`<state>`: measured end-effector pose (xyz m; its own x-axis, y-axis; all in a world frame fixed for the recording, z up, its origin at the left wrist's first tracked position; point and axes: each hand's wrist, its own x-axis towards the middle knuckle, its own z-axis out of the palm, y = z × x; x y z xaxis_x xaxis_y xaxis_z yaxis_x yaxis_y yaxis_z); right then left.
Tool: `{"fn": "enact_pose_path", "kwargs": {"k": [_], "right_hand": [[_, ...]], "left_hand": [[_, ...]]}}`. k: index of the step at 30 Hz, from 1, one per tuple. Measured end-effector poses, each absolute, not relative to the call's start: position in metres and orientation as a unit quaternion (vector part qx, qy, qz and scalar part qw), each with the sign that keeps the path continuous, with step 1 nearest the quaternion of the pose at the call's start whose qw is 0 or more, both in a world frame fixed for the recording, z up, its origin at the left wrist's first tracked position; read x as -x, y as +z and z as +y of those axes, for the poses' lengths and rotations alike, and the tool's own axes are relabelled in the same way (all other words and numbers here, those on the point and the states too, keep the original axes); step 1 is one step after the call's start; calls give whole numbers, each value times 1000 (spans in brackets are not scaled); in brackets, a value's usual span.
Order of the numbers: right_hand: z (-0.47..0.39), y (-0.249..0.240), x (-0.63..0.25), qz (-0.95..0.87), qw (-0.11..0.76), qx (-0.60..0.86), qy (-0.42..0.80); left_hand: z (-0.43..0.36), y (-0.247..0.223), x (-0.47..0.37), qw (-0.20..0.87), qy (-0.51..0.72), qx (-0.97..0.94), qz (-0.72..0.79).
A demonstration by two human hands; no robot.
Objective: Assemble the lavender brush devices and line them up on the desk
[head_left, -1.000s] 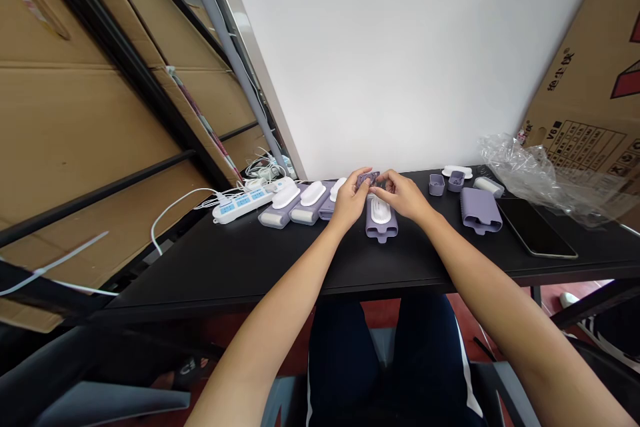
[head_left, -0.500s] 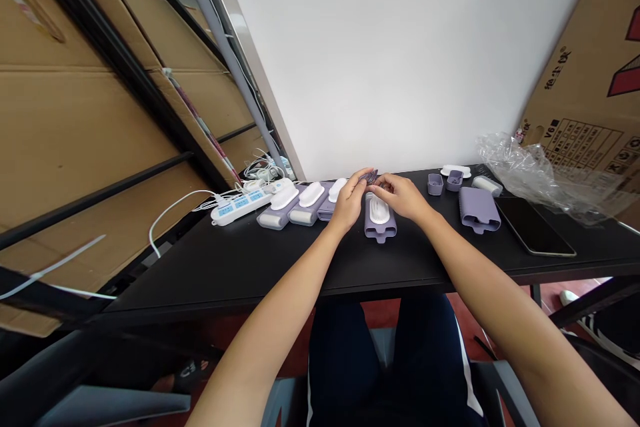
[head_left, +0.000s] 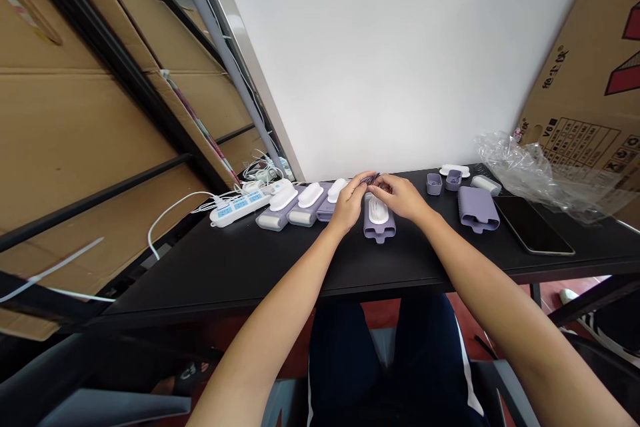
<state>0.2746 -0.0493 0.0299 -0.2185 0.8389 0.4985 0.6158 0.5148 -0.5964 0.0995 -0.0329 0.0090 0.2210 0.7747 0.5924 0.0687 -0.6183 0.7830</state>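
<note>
Grip: both hands met over a small purple part (head_left: 371, 179); my left hand (head_left: 349, 202) and my right hand (head_left: 401, 197) pinched it together between the fingertips, just above the far middle of the table (head_left: 280, 260).
Part held: mostly hidden by my fingers, so its shape could not be told.
Unit below: a purple case with a white insert (head_left: 379, 217) lay directly under my hands, near side towards me.
Done, as judged: three similar purple-and-white units (head_left: 300, 205) lay in a row to the left, apparently complete.
Left, as judged: a bare purple case (head_left: 478, 208), two small purple cups (head_left: 444, 181) and white pieces (head_left: 470, 177) waited at the right.
Surface: black table, carrying also a white power strip (head_left: 239, 205) far left, a dark tablet (head_left: 534, 225) and crumpled clear plastic (head_left: 540, 177) far right.
Room: white wall behind; cardboard boxes (head_left: 590, 80) at both sides.
</note>
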Motion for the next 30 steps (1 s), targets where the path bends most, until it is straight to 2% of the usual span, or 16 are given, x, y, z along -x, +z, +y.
{"fn": "enact_pose_path", "kwargs": {"k": [30], "right_hand": [[-51, 34, -271, -719, 384, 566, 123]], "left_hand": [[-35, 4, -102, 300, 524, -734, 310]]}}
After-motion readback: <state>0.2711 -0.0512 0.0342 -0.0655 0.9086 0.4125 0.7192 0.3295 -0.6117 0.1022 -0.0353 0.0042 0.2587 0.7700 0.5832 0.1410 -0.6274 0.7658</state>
